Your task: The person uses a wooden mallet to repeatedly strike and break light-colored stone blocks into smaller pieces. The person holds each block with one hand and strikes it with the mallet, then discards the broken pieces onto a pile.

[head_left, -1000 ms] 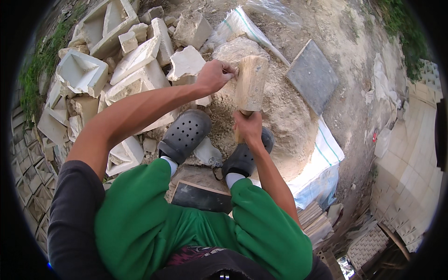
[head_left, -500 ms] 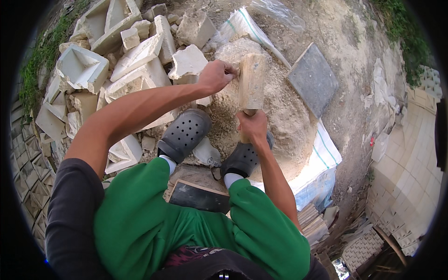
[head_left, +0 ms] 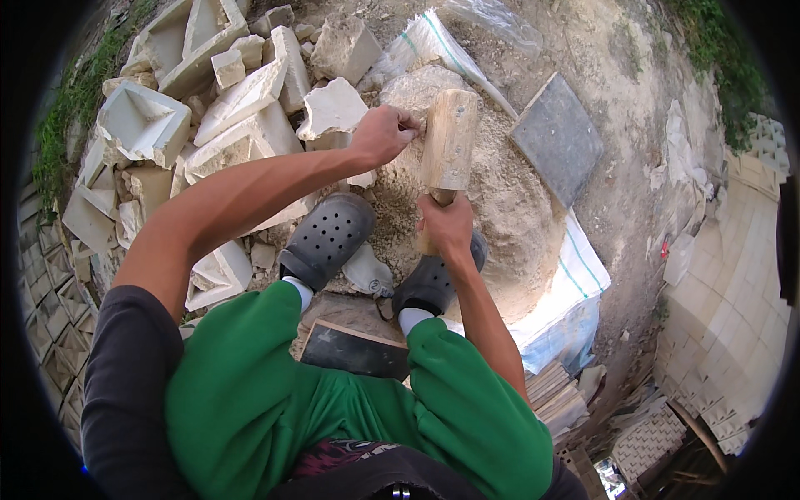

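Observation:
A wooden mallet [head_left: 451, 142] with a thick pale head is held up over a heap of cream-coloured crumbled material [head_left: 508, 242]. My right hand [head_left: 447, 223] is closed around its handle, just below the head. To the left of the mallet head, my left hand [head_left: 386, 136] has its fingers curled and pinched together. Whatever those fingers hold, if anything, is hidden. Under the mallet and the left hand lies the crumbled heap, spread on a white woven sack [head_left: 575, 267] with green stripes.
Broken white plaster-like blocks [head_left: 242, 100] pile up at the left. A grey square slab [head_left: 558, 137] lies right of the heap. My grey clogs [head_left: 331, 237] stand at its near edge, with a dark curved board [head_left: 354, 350] between my legs. Stacked pale tiles [head_left: 717, 308] are far right.
The mallet has shifted slightly up and left, and its head leans a little more to the right. My left hand stays nearly in place.

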Action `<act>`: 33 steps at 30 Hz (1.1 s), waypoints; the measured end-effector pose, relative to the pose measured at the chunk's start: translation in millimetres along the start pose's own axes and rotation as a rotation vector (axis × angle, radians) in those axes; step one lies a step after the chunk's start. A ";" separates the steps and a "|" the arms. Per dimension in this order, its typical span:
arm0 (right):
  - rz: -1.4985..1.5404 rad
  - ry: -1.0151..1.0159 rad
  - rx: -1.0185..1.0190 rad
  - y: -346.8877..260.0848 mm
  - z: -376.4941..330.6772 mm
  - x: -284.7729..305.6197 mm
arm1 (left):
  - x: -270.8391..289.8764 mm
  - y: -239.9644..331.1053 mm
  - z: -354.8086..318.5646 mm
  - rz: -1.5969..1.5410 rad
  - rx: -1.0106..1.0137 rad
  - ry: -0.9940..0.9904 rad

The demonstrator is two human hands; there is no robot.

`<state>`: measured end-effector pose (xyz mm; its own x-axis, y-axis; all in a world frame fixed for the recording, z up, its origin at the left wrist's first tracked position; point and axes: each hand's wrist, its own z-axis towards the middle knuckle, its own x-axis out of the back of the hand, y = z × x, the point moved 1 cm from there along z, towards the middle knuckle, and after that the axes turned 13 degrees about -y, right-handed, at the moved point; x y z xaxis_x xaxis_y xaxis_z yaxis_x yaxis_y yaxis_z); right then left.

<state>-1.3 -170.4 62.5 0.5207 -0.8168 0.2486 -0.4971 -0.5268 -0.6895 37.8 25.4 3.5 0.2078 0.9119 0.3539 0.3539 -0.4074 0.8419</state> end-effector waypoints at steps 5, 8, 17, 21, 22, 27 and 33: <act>-0.110 0.049 0.315 0.6 -1.0 8.6 | 2.4 6.5 -1.0 -0.008 0.025 -0.021; -0.010 -0.009 0.268 10.6 10.6 -1.3 | 2.2 3.9 -0.2 -0.004 0.005 -0.018; -0.152 0.011 0.187 -27.7 4.4 30.2 | 3.1 3.6 -4.0 0.016 -0.018 0.036; 0.092 -0.018 0.321 -6.4 15.3 16.7 | 5.2 10.7 -5.5 0.006 0.027 -0.006; 0.005 -0.031 0.289 8.8 23.5 11.8 | 4.6 12.2 -5.2 0.002 0.023 -0.002; -0.034 -0.054 0.063 15.2 20.8 4.4 | 0.8 7.0 -4.8 -0.036 0.021 0.016; 0.019 0.030 0.021 2.9 4.3 36.4 | -8.2 19.3 -2.4 0.099 0.006 0.032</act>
<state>19.2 -200.7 66.6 0.4903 -0.8332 0.2556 -0.4919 -0.5066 -0.7081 40.7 10.1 17.8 0.2130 0.8682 0.4481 0.3386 -0.4958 0.7997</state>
